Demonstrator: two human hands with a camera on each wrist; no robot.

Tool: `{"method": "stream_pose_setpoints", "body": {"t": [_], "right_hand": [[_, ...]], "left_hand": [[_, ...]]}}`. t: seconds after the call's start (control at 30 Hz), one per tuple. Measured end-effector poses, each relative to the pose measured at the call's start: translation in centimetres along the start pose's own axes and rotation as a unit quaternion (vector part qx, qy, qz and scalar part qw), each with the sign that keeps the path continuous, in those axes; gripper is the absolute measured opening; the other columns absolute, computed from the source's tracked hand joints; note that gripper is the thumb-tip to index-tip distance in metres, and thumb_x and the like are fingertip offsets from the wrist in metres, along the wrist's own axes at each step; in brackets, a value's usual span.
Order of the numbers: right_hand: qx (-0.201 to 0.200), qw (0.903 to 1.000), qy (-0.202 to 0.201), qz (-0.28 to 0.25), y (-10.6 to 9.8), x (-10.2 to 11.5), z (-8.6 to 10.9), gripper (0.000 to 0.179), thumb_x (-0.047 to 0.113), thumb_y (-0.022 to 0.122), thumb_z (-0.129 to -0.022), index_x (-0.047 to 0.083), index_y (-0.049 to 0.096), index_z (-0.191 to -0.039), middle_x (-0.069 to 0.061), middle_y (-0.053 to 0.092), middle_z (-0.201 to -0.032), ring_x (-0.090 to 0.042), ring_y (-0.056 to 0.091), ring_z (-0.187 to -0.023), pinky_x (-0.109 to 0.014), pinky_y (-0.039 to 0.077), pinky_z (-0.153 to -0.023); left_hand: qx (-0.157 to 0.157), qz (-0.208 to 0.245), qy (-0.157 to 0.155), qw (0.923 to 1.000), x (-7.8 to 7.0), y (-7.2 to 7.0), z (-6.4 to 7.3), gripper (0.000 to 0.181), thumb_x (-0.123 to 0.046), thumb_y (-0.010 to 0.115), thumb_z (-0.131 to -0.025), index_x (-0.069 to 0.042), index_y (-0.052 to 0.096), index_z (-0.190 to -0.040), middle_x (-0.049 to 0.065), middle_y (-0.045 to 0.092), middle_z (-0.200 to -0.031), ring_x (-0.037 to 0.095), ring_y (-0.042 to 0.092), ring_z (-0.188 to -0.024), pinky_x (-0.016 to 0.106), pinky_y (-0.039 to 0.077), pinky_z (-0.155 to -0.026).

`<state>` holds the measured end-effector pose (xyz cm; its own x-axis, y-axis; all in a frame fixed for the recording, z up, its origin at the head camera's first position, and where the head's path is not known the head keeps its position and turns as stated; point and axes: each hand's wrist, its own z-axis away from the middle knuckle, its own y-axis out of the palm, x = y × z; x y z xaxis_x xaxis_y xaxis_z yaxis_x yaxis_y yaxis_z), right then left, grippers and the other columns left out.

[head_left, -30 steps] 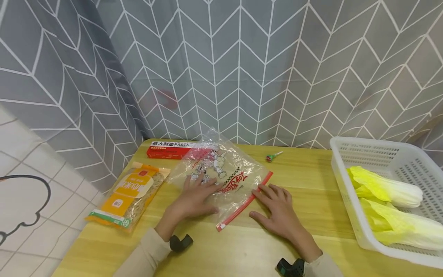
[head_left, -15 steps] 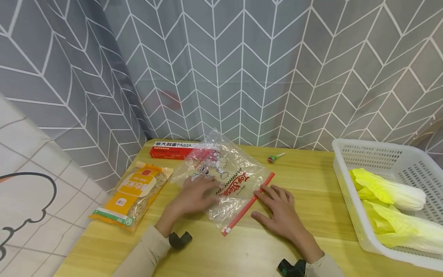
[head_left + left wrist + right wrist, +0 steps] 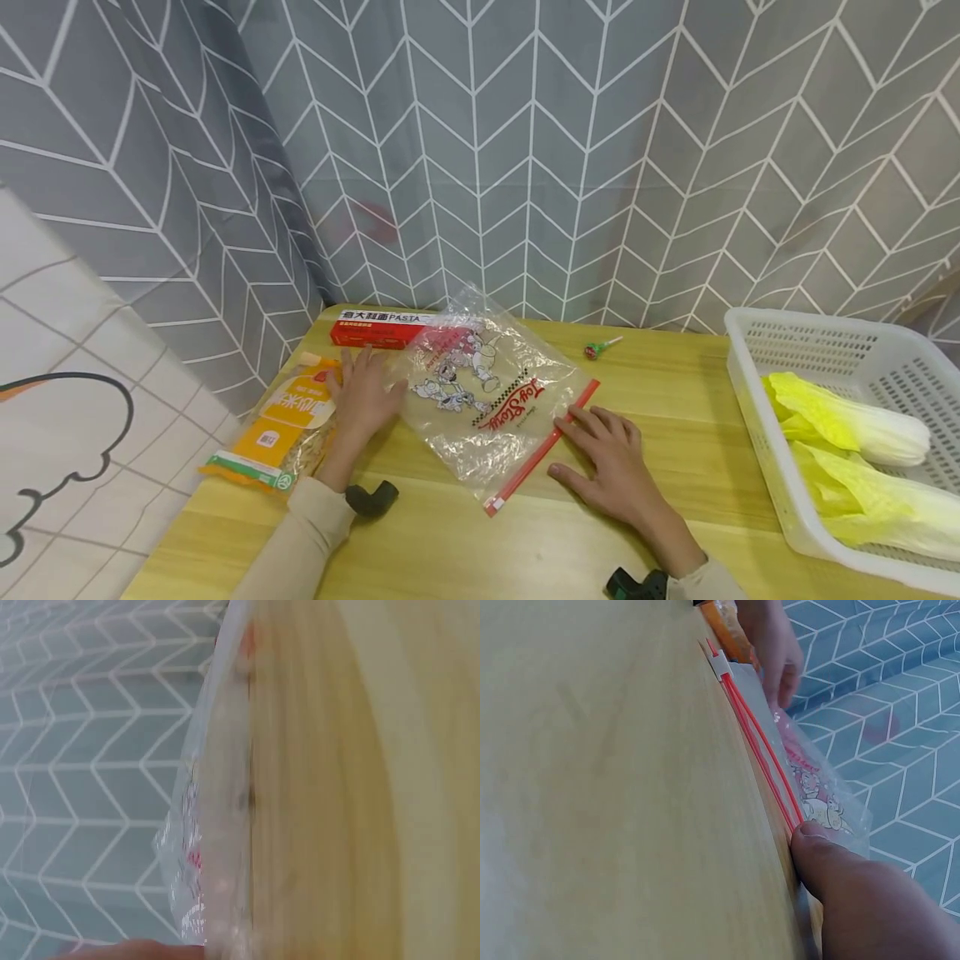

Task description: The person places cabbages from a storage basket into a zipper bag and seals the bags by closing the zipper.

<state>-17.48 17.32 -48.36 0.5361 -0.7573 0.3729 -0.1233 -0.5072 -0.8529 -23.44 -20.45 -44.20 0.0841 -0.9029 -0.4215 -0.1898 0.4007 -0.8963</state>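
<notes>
A clear zip bag [image 3: 450, 433] with cartoon figures and red "Toy Story" lettering lies flat on the table, its red slider strip [image 3: 540, 450] slanting toward the right. My right hand [image 3: 611, 467] rests at that strip, fingertips touching it, thumb apart on the table side. Between the bag and an orange packet of grain [image 3: 281, 425] is my left hand [image 3: 363, 404], fingers spread and loosely bent, overlapping the packet's right side; whether it touches the packet I cannot tell. In the blurred left wrist view only a bit of that hand shows beside the bag [image 3: 191, 877].
Behind the bag, partly under its far corner, sits a red-and-white pasta box [image 3: 371, 332]. A green-wrapped lollipop [image 3: 596, 348] lies at the back. On the right, a white plastic basket [image 3: 765, 467] holds two cabbages [image 3: 862, 425]. A patterned curtain [image 3: 525, 167] hangs behind the table.
My left hand has left the bag and moved left to the grain packet. The bag's printed figures are uncovered. My right hand stays at the red strip; the head view has shifted slightly.
</notes>
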Motion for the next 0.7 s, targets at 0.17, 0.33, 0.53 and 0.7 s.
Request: {"method": "stream_pose_setpoints", "body": {"t": [0.17,0.33,0.53,0.7], "right_hand": [[-0.002,1.0,0.002,0.003,0.0,-0.2,0.1,0.064,0.05,0.074,-0.087,0.019,0.061,-0.142,-0.011,0.053,-0.153,-0.04,0.041,-0.139,-0.063,0.02,-0.109],[-0.003,1.0,0.001,0.003,0.0,-0.3,0.1,0.065,0.05,0.073,-0.087,0.02,0.06,-0.143,-0.011,0.053,-0.152,-0.04,0.04,-0.139,-0.063,0.02,-0.109],[-0.004,1.0,-0.002,0.002,0.0,-0.2,0.0,0.064,0.049,0.073,-0.087,0.02,0.06,-0.143,-0.011,0.053,-0.152,-0.041,0.04,-0.139,-0.063,0.019,-0.109],[0.004,1.0,-0.003,-0.004,0.6,0.8,-0.1,0.066,0.051,0.073,-0.087,0.02,0.06,-0.143,-0.009,0.053,-0.153,-0.041,0.041,-0.14,-0.065,0.018,-0.11]], "left_hand": [[-0.018,-0.006,-0.01,0.9998,1.0,0.0,-0.3,0.032,-0.025,0.059,-0.098,-0.003,0.065,-0.12,0.024,0.052,-0.145,0.054,0.011,-0.153,0.072,0.005,-0.115],[-0.048,0.019,-0.006,0.9987,0.5,-0.1,-0.4,0.017,-0.017,0.056,-0.099,-0.004,0.066,-0.104,0.022,0.064,-0.129,0.054,0.016,-0.152,0.071,0.005,-0.116],[-0.082,0.035,-0.009,0.996,0.1,-1.0,-0.6,0.023,-0.021,0.055,-0.102,-0.005,0.068,-0.111,0.021,0.066,-0.132,0.051,0.025,-0.151,0.072,0.008,-0.118],[-0.092,0.035,-0.022,0.9949,0.9,-1.9,-0.7,0.023,-0.021,0.057,-0.102,-0.005,0.069,-0.112,0.023,0.066,-0.132,0.05,0.028,-0.149,0.073,0.01,-0.116]]}}
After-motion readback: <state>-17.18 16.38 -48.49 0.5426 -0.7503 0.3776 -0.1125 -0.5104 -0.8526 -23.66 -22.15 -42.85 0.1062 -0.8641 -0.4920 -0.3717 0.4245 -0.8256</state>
